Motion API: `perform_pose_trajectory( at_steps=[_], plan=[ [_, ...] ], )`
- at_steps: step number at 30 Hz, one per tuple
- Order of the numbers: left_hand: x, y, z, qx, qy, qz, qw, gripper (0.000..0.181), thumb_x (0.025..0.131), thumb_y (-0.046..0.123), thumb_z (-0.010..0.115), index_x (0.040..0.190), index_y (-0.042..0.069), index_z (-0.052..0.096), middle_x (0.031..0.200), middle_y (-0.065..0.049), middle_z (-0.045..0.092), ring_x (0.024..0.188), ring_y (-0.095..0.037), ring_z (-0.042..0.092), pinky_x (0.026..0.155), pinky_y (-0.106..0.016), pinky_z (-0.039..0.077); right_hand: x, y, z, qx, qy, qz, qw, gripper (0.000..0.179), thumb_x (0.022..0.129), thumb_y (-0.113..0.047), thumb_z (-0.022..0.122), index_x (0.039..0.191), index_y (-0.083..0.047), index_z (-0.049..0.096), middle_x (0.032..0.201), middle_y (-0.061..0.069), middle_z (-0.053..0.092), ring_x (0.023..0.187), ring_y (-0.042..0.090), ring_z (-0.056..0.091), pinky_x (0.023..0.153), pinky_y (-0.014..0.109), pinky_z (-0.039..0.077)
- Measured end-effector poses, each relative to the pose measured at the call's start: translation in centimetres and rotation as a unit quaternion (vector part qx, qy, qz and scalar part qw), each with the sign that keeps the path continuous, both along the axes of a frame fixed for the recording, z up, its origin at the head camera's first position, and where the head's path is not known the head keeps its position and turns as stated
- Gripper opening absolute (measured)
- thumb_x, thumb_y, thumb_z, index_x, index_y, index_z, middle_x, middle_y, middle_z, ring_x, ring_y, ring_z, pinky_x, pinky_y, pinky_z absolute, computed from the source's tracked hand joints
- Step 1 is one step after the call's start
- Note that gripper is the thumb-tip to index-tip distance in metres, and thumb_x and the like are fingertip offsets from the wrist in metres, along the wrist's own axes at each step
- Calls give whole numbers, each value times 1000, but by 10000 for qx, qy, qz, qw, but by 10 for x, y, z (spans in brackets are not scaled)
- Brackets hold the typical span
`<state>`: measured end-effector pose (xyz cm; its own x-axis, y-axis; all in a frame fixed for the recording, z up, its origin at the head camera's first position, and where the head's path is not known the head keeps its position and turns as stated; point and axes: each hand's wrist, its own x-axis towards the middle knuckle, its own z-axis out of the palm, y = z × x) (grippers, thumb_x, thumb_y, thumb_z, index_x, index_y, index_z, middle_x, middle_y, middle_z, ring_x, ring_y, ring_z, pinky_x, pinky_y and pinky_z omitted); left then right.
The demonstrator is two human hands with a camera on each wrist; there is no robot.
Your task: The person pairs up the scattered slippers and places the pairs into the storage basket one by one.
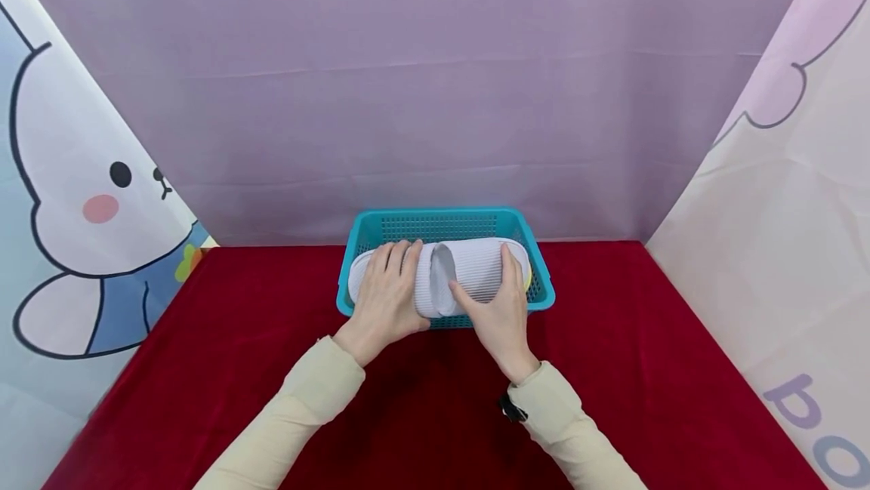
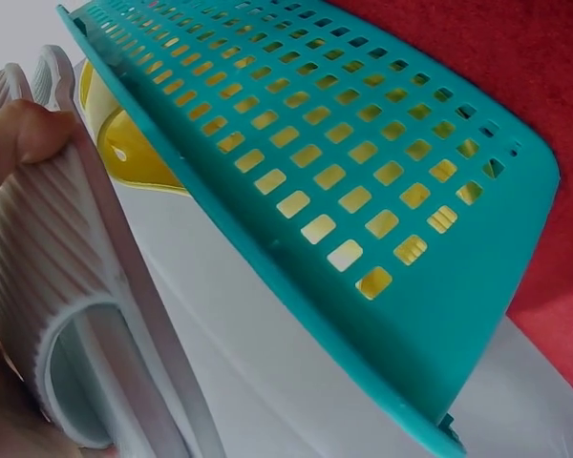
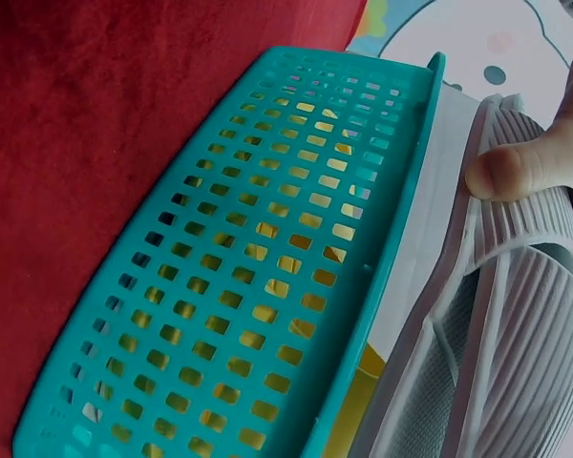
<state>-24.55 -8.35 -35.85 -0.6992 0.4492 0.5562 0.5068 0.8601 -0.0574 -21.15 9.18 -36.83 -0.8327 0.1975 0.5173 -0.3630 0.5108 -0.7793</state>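
A pale ribbed slide slipper (image 1: 479, 263) lies sideways over the basket (image 1: 442, 212), which is turquoise with perforated sides. My left hand (image 1: 387, 290) grips its left part, fingers over the top and thumb on the near side. My right hand (image 1: 499, 316) holds the right part, thumb near the strap opening and fingers over the far edge. In the right wrist view the slipper (image 3: 544, 334) appears above the basket's rim, the right thumb pressed on its side. Whether a second slipper lies against it, I cannot tell. Something yellow (image 2: 138, 153) shows inside the basket.
The basket stands on a red cloth (image 1: 272, 369) near the back edge, close to a purple curtain (image 1: 435, 97). Printed cartoon panels flank the table, one on the left (image 1: 81, 248) and one on the right (image 1: 802, 233).
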Motion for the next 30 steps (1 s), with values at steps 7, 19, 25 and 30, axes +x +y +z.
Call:
perform_pose_trajectory(
  at_steps=[7,19,25,30],
  plan=[
    [-2,-1,-2,150,101,-83,9998,118,40,52,85,135,0,36,126,-17,47,116,-31,42,103,-44,34,0,7,2,116,118,233,9996,85,77,-29,73,142,-5,26,138,12,37,118,27,41,88,49,48],
    [-7,-11,2,206,-220,-92,9995,115,43,49,84,135,0,36,126,-16,47,115,-30,42,103,-44,34,7,33,-8,423,751,248,9960,66,77,-15,72,135,-2,41,135,14,44,121,29,44,91,49,46],
    [-22,-19,11,182,-281,-107,9994,115,44,47,84,135,-1,35,126,-17,47,116,-32,42,104,-45,33,13,55,-14,610,1530,211,9861,47,75,1,69,120,2,56,120,16,54,110,27,51,94,15,40],
    [-46,-23,26,107,-393,-95,9991,112,48,45,83,137,-1,33,127,-19,46,116,-34,42,105,-48,30,19,71,-17,902,1448,349,9847,41,74,1,69,114,-1,60,112,12,60,101,23,56,90,6,37]
  ],
)
